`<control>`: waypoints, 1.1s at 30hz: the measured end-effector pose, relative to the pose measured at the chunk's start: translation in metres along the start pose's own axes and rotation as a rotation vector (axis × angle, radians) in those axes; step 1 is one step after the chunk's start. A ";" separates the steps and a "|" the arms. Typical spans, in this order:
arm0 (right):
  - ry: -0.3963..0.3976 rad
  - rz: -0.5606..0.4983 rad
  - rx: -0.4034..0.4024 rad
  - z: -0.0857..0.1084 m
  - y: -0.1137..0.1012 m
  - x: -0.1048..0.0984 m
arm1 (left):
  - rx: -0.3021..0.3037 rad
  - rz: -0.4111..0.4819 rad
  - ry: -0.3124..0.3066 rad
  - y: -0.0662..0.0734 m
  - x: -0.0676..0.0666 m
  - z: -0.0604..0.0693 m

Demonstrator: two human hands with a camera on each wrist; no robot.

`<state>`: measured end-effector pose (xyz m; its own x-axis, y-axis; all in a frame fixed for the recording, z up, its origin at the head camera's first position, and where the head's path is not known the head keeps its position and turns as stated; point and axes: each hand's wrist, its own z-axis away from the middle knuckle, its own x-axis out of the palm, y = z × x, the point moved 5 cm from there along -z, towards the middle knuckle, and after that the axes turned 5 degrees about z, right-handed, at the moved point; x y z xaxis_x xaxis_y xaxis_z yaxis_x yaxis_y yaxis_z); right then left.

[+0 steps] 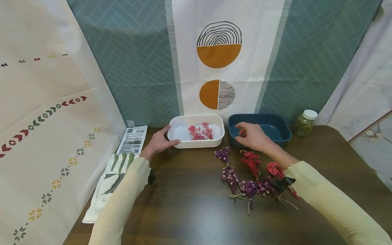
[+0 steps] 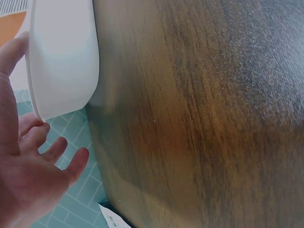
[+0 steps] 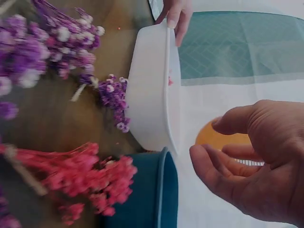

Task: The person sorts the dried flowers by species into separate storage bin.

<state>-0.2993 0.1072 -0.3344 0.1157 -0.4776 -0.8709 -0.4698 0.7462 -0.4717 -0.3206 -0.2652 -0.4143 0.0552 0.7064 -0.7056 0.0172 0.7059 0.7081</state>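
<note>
Dark wood-grain table (image 1: pixel 190 217), dull sheen. Behind it, teal-and-white patterned cloth (image 1: pixel 251 68). Left of table, cream cloth (image 1: pixel 46 112); right, pale cloth (image 1: pixel 367 102).

Room between glove (image 1: pixel 105 183) and purple flowers (image 1: pixel 229 177); red flowers (image 1: pixel 251 161) obstruct just before blue tub (image 1: pixel 274 128).

And there's your table (image 1: pixel 190 204), white tub (image 1: pixel 199 144) on it, blue tub (image 1: pixel 272 129) to its right, jar (image 1: pixel 305 124) farther right, flowers (image 1: pixel 229 177) front-right, leaflet (image 1: pixel 133 139) and glove (image 1: pixel 104 187) left

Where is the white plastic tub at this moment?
In the head view, the white plastic tub is toward the back of the table, just left of the dark blue tub, with the left hand at its left end.
</note>
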 end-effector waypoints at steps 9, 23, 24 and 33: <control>-0.072 -0.042 0.090 0.053 0.021 0.002 | 0.000 0.004 -0.006 0.000 -0.002 0.001; -0.102 -0.036 0.188 0.083 0.041 0.029 | 0.003 -0.004 -0.007 0.002 -0.001 0.001; -0.099 -0.028 0.193 0.084 0.041 0.032 | 0.003 -0.002 -0.007 0.002 -0.001 0.001; -0.076 0.020 0.238 0.082 0.044 0.046 | 0.002 0.005 -0.006 0.002 0.000 0.001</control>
<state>-0.2434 0.1561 -0.4070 0.1782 -0.4321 -0.8840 -0.2544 0.8476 -0.4656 -0.3197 -0.2643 -0.4129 0.0610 0.7094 -0.7021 0.0187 0.7025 0.7114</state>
